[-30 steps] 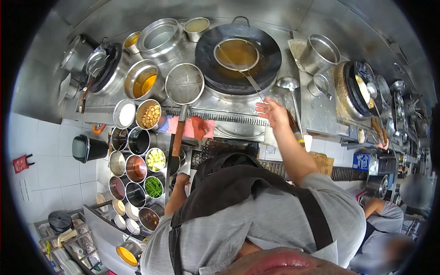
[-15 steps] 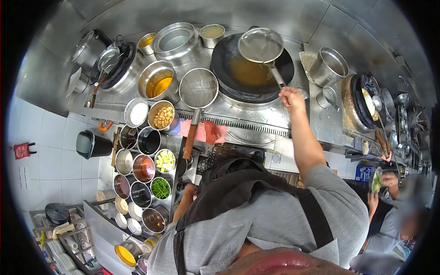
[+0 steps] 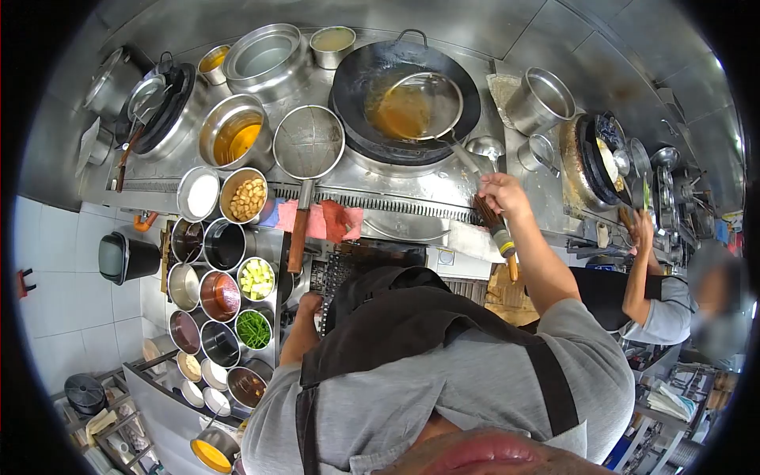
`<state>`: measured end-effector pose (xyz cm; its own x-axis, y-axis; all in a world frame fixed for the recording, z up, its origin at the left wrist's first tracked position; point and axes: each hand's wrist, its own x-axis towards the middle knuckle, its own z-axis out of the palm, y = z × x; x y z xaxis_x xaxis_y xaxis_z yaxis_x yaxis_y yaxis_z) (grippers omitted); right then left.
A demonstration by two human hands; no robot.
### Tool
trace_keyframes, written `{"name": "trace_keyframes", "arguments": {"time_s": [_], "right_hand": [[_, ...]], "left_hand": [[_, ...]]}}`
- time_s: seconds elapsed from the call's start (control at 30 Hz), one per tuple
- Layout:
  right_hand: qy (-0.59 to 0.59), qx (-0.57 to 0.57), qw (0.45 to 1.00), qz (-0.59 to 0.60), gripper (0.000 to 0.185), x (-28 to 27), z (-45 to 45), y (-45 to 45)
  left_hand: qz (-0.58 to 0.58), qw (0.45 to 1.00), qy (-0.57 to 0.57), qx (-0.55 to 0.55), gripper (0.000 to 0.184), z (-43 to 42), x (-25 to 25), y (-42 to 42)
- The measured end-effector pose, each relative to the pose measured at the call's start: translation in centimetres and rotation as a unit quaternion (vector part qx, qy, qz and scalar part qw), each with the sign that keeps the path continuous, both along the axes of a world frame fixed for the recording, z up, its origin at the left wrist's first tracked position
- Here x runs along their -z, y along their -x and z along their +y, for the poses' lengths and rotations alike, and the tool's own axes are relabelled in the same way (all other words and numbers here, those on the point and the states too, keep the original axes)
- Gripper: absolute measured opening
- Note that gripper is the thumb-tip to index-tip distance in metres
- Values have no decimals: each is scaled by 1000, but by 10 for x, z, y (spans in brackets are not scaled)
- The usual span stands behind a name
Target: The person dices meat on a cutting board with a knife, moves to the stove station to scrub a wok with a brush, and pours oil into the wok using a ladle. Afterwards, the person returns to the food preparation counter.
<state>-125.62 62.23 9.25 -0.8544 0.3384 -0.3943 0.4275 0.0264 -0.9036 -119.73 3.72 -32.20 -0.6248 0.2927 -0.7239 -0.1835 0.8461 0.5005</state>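
Observation:
A black wok (image 3: 356, 75) on the stove holds brownish liquid (image 3: 400, 111). Over its right side lies a round mesh skimmer (image 3: 443, 99), its handle pointing down to the right. My right hand (image 3: 504, 196) is closed around the end of that handle. Just below the hand are a bundled brush (image 3: 497, 229) and a ladle (image 3: 485, 146). My left hand (image 3: 312, 302) hangs low beside my apron, by the edge of the container rack; its fingers are mostly hidden. A second strainer (image 3: 309, 142) with a wooden handle rests on the stove left of the wok.
Steel pots (image 3: 265, 59) line the back left. Containers of nuts (image 3: 245, 198), sauces, cut vegetables (image 3: 256, 279) and greens (image 3: 253, 328) fill a rack at the left. Another wok station (image 3: 590, 162) is at the right, where a co-worker (image 3: 641, 297) reaches over the stove.
My right hand has gripped the skimmer, lifted it over the wok's back, then lowered it to the front right. The co-worker has moved up to the right-hand stove.

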Motion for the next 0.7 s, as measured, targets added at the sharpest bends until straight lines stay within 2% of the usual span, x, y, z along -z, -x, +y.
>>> {"name": "trace_keyframes", "arguments": {"time_s": [0.03,0.07,0.13,0.17,0.2,0.27,0.3,0.33,0.37,0.4,0.43,0.47,0.53,0.6,0.67,0.7], "right_hand": [[46,1,999,9,33,3,-8,0],[92,1,996,17,33,7,-16,2],[106,3,994,19,32,13,-27,9],[120,-5,993,19,31,15,-31,15],[136,-14,990,19,29,17,-35,21],[146,-17,989,29,27,17,-44,34],[150,-12,988,31,27,14,-48,41],[154,-8,987,34,26,12,-50,48],[156,-10,987,42,25,11,-50,57],[159,-13,986,46,25,14,-46,66],[179,-5,982,61,25,18,-42,76],[199,3,977,75,26,21,-35,86],[204,8,975,87,25,17,-23,100],[170,18,979,114,25,6,-3,110],[149,24,978,142,26,-8,26,119],[82,28,986,144,29,-19,42,124]], "left_hand": [[41,998,-44,4,21,2,9,4],[42,998,-42,3,21,8,8,8],[-101,987,90,-90,23,43,-14,24],[-4,998,42,49,14,47,-80,28],[55,969,109,213,19,53,-90,32],[216,905,119,348,14,43,-70,28],[156,929,123,311,11,47,-83,30],[148,946,85,276,14,41,-74,28],[38,990,78,114,16,38,-65,23],[-71,994,66,-55,17,37,-61,20],[-106,977,15,-185,24,38,-78,15],[-85,977,38,-191,28,43,-94,13],[-14,996,63,-67,32,34,-103,3],[21,995,40,-85,31,33,-109,-8],[89,996,19,-9,27,13,-49,-19],[84,996,41,3,27,10,-44,-31]]}}
